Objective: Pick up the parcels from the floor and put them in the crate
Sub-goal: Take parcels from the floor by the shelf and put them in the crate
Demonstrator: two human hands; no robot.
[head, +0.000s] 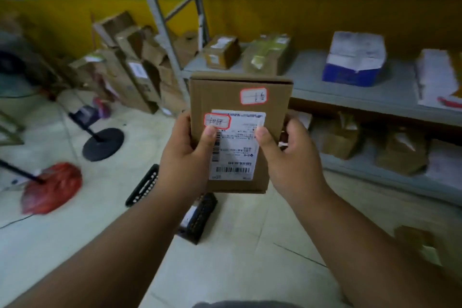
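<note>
A parcel (240,132) was held up above the floor (225,257) in both grips, left hand (185,155) and right hand (290,157) pinching its sides, so carrying was underway; lowering into the black crate (142,186) beneath seemed called for

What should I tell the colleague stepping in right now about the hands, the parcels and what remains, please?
Left hand: holds the left edge of the cardboard parcel, thumb on its label.
Right hand: holds the right edge, thumb on the label.
The parcel is lifted, held upright in front of the shelf.
A black crate shows partly, below the hands on the floor.
Done: one parcel picked up.
Left: put it in the crate; another box lies on the floor at right.
</note>
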